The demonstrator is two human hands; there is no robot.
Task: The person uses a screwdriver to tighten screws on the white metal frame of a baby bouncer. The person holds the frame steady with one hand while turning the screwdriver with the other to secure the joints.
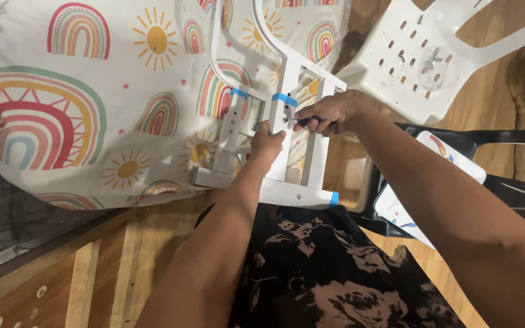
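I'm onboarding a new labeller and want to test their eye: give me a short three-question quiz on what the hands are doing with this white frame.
1. True or false: the right hand holds a dark-handled tool against the white frame.
2. Which does the left hand grip?
A. the white plastic chair
B. an upright bar of the white frame
C. the rainbow-print sheet
3. Fill in: the strips of tape on the frame are ____ in colour.

Key
1. True
2. B
3. blue
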